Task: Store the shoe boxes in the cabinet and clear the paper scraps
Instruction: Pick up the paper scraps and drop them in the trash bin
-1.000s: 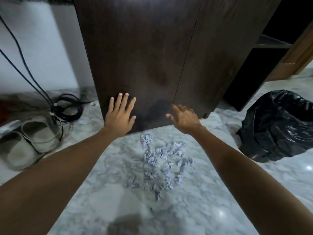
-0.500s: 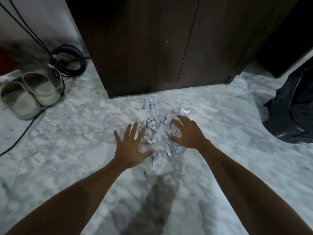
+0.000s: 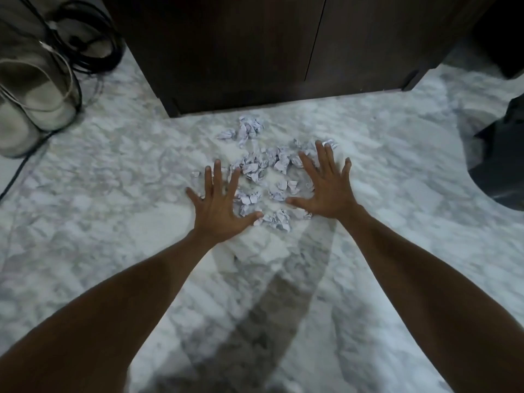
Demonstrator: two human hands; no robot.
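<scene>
Several crumpled white paper scraps (image 3: 263,171) lie scattered on the marble floor just in front of the dark wooden cabinet (image 3: 255,46), whose two doors are closed. My left hand (image 3: 219,207) is spread flat, palm down, at the left edge of the pile. My right hand (image 3: 324,184) is spread the same way at the right edge, its fingers over a few scraps. Neither hand holds anything. No shoe boxes are visible.
A pair of grey slippers (image 3: 31,92) and coiled black cables (image 3: 85,43) lie at the left. A black plastic bag (image 3: 502,154) sits at the right edge. Marble floor (image 3: 113,222) stretches around the pile.
Both hands left the cabinet doors and came down to the floor on either side of the scraps. The view tilted down and closer to the pile.
</scene>
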